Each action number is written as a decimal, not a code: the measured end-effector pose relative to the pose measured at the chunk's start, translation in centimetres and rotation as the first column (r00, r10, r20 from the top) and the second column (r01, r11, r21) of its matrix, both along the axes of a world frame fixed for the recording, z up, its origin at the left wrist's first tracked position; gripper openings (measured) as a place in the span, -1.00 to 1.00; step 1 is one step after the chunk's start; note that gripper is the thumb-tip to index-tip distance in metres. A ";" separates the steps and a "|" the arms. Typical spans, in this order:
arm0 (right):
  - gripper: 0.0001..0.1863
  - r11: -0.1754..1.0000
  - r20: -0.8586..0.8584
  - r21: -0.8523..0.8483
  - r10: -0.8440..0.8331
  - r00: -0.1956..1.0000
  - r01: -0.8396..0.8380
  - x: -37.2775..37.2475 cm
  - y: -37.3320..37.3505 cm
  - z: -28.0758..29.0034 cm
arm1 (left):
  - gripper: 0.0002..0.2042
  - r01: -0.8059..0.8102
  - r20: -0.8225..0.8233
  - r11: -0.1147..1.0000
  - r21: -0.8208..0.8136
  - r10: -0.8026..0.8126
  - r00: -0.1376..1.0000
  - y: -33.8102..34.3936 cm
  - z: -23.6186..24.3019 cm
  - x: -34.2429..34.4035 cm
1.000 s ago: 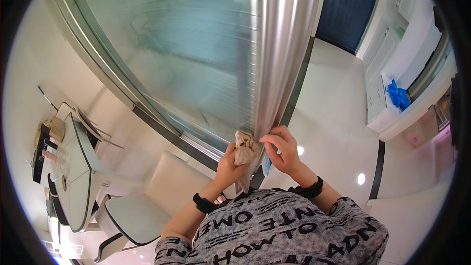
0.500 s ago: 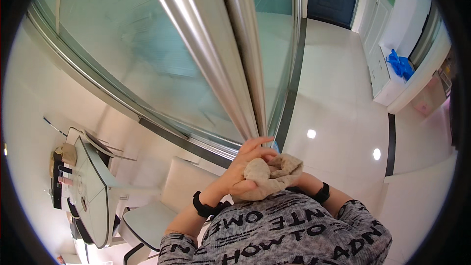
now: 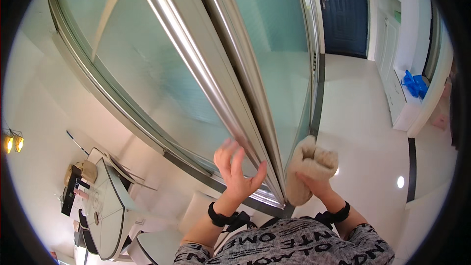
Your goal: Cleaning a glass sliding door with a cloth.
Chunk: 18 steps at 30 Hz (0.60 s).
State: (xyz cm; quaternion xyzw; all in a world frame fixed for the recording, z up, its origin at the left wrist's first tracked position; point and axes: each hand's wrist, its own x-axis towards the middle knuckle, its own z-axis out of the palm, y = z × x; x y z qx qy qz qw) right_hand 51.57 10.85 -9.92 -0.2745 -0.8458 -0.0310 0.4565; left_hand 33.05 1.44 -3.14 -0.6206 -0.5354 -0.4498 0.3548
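Note:
My left hand (image 3: 234,171) is raised against the near silver door frame (image 3: 203,76), its fingers apart and curved, holding nothing. Whether the fingertips touch the metal I cannot tell. In my right hand (image 3: 316,184) is a bunched beige cloth (image 3: 300,179), thick and soft, with a folded opening at its top. The cloth is beside the lower end of a second silver frame (image 3: 245,64), and part of the right hand is hidden behind it. Both frames edge tall frosted glass panels (image 3: 162,64), with a dark gap between them.
A dining table (image 3: 109,211) with small items stands at the left, chairs (image 3: 157,248) around it. To the right runs a pale tiled floor (image 3: 360,113) toward a dark blue door (image 3: 343,14). A blue bag (image 3: 414,84) lies on a white cabinet (image 3: 400,100).
My hands have come apart. The left has let go of the cloth and opened by the frame; the right has carried the cloth to the right. My view has shifted too.

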 end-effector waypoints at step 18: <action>-0.60 0.763 -0.545 -0.091 0.500 0.673 -0.640 -7.5 3.5 13.5 | -0.46 0.094 0.116 0.980 0.173 -0.115 0.987 4.6 -2.6 -0.3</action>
